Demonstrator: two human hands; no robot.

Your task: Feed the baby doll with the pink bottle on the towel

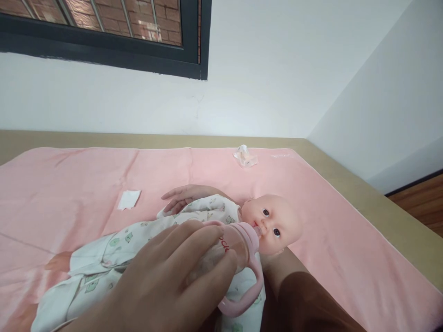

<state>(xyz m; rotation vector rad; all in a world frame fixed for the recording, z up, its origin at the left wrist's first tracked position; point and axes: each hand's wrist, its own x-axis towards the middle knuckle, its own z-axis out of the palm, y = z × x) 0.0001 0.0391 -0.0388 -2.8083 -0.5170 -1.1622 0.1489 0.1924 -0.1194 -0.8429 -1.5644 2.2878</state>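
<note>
A baby doll (273, 216) in a white patterned outfit lies on its back, its head to the right. My left hand (180, 272) is wrapped around a clear feeding bottle (238, 240) with a pink collar and pink handles. The bottle lies tilted over the doll's chest, and its teat touches the doll's mouth. From the lower right, my brown-sleeved right arm passes beneath the doll's neck. Beyond the doll, my right hand (185, 196) curves around its far arm, fingers resting by the sleeve. Part of that hand is hidden behind the doll's clothing.
A pink sheet (83, 184) with some creases covers the beige surface (332, 170). On it lie a small white square (129, 199) and a crumpled clear wrapper (245, 157). White walls (263, 83) stand behind and to the right, with a dark-framed window (192, 37) at upper left.
</note>
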